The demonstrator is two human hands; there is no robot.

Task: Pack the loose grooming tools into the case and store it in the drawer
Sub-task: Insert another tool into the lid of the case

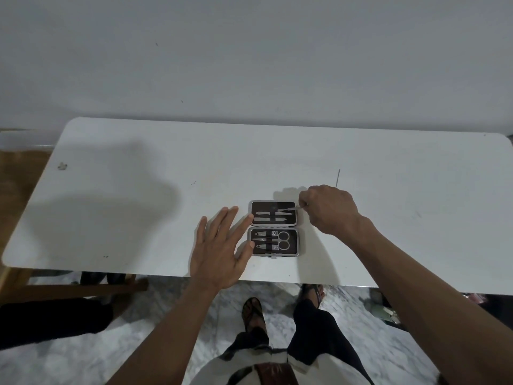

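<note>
A small grooming case (301, 243) lies open on the white table (138, 190), its dark lining showing in both halves. The near half holds scissors (283, 240) and several clippers under straps. The far half holds two flat metal tools. My right hand (330, 208) is at the case's far right corner, pinching a thin metal tool (288, 209) whose tip lies over the far half. My left hand (219, 245) rests flat with fingers spread at the case's left edge, fingertips touching it. One thin metal stick (337, 177) lies loose on the table beyond my right hand.
The table stands against a pale wall (249, 56). Its front edge runs just below the case. Below it I see a marbled floor (166, 343), my legs and sandals. A wooden frame (83, 289) stands under the table's left end.
</note>
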